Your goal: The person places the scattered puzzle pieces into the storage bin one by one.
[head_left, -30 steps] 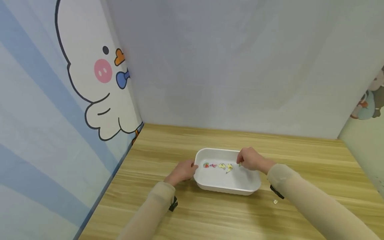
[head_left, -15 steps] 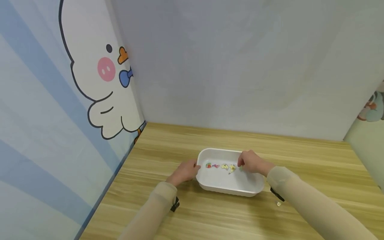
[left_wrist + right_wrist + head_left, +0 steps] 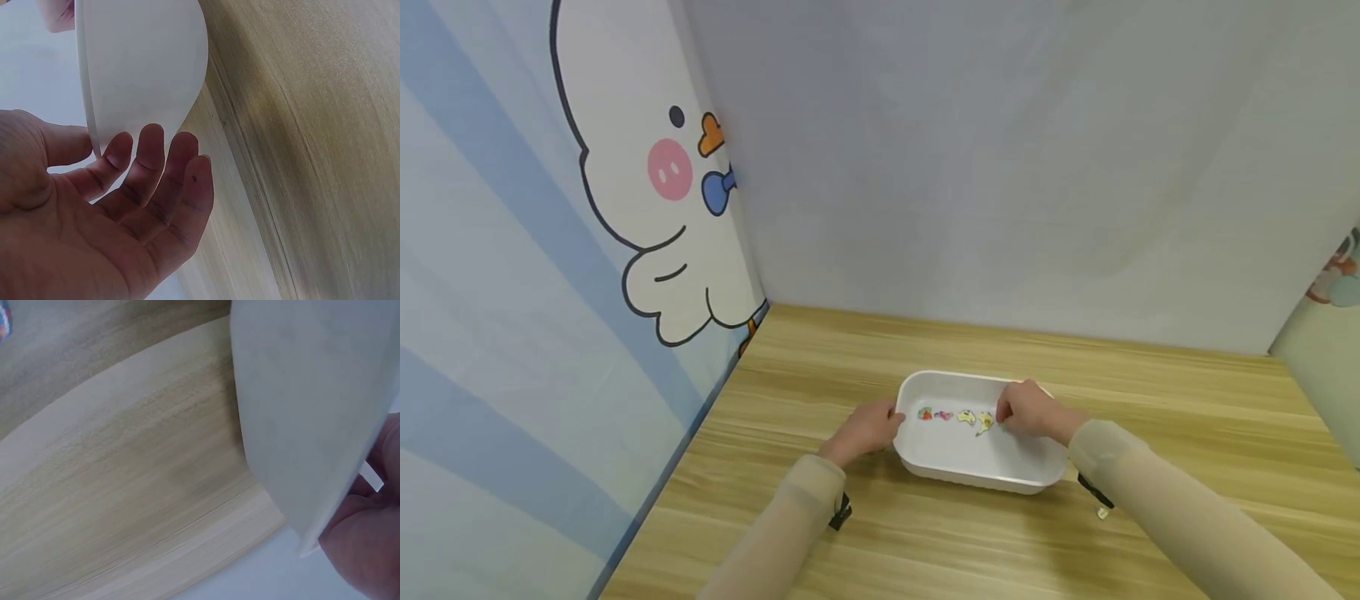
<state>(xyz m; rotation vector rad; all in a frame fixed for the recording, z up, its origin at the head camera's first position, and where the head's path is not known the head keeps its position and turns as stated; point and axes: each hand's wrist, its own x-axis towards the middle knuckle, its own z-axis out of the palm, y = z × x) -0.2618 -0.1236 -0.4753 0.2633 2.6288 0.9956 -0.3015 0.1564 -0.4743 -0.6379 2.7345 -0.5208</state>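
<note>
In the head view a white plastic tray stands on the wooden table. My left hand pinches its left rim; in the left wrist view the thumb lies inside and the curled fingers outside. Inside the tray my right hand reaches down to the floor, fingertips together on a small greenish sticker that the hand now mostly hides. Left of it lies a row of small stickers: a red and green one, a pink one and two yellow ones, the nearer being the right yellow sticker.
A small pale piece lies on the table under the right forearm. Behind the table hangs a plain pale curtain. A printed cartoon bird covers the left wall.
My right hand has come slightly down and nearer to the right yellow sticker, covering the greenish one seen at its fingertips. The left hand keeps its hold on the rim. The view has shifted a little.
</note>
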